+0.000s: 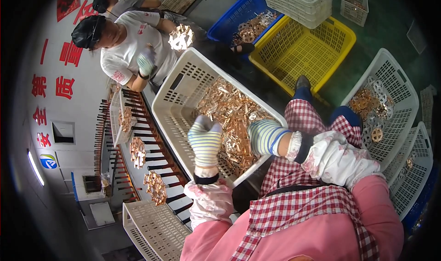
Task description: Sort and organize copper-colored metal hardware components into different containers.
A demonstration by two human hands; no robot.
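Here, both hands (205, 142) (266, 138) at coppery parts (229, 107)

Copper-coloured metal pieces (233, 137), glinting, piled every which way here in the white slotted crate (178, 108) that slants across mid-frame!

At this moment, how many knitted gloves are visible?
3: on your left hand and right hand at the large white basket, and on the nearer co-worker's hand. Others may be hidden.

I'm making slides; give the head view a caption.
Gloved left hand and gloved right hand at a white basket of coppery pieces.
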